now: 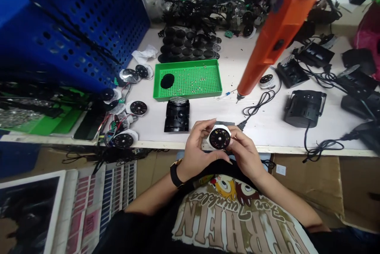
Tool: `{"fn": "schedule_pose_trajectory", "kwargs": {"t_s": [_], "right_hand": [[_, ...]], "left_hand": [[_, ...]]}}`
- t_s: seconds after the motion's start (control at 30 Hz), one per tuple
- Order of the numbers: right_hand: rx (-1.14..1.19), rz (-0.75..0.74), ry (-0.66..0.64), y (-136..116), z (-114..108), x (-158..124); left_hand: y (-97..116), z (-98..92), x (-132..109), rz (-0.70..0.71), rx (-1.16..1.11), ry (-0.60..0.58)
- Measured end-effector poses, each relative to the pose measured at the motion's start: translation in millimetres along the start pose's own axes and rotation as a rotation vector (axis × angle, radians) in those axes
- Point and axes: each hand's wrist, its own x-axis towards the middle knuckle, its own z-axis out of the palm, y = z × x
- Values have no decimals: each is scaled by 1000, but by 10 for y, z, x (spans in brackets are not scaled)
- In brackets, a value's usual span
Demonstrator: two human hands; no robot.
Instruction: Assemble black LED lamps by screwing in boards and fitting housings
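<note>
Near the table's front edge, my left hand (203, 149) and my right hand (245, 151) hold a white round part with a black disc face (219, 138) between them. The fingers of both hands wrap its sides, and the dark face is turned up toward the camera. Just behind and left of my hands, an open black housing (177, 115) stands on the table. Beyond it lies a green perforated tray (220, 80) with small screws and a black round pad (168, 81) in it.
An orange electric screwdriver (273, 36) hangs tip down right of the tray. A blue perforated crate (89, 20) stands at the left. More disc parts (138, 108) lie beside it. At the right are a black cylindrical device (304, 108) and a cable (261, 103).
</note>
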Motion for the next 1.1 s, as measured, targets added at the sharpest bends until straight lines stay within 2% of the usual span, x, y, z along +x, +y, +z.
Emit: {"fn": "schedule_pose_trajectory", "kwargs": {"t_s": [0.13,0.2,0.37,0.5,0.6,0.73,0.87,0.97,1.1], "right_hand": [[200,135,44,-19,16,57],[251,169,40,-25,18,80],[207,110,11,-46,-17,75],[-54,-44,-13,-119,-97,17],[-270,-212,32,-168,-167,-20],[-569,-559,111,-176,-257,14],[-773,-867,83,-152,-314,105],[-796,-957,113,-125,-317,142],[-782,-993,163,-90,-297,142]], "left_hand": [[8,-66,11,-111,-139,-114],[12,-95,16,-178,-179,-135],[-10,-114,46,-275,-281,-156],[-72,-101,76,-308,-378,-135],[-110,-92,87,-354,-418,-97],[-87,-72,87,-430,-494,-97],[28,-37,76,-576,-620,-114],[99,-16,71,-651,-703,-116],[113,9,45,-665,-719,-102]]}}
